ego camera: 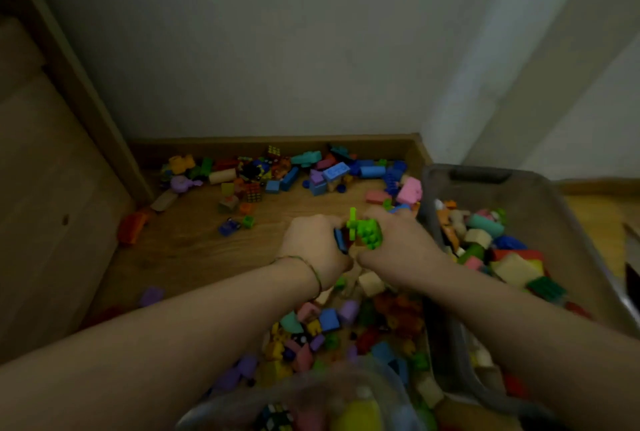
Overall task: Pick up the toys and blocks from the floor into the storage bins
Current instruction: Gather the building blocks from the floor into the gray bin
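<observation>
My left hand (313, 247) and my right hand (398, 243) are cupped together above the wooden floor, holding a small bunch of blocks between them. A bright green studded block (369, 231) sticks out on top and a blue block (340, 240) shows at the left hand's fingers. A grey storage bin (540, 195) stands at the right, partly filled with coloured blocks. More blocks lie in a heap (346, 326) under my forearms and in a scattered row (277, 171) along the far wall.
A clear round container (311, 396) with toys sits at the bottom centre. A wooden cabinet (41, 188) lines the left side, with an orange toy (131, 226) by its base. A white wall closes the back; bare floor (194, 250) lies left of my hands.
</observation>
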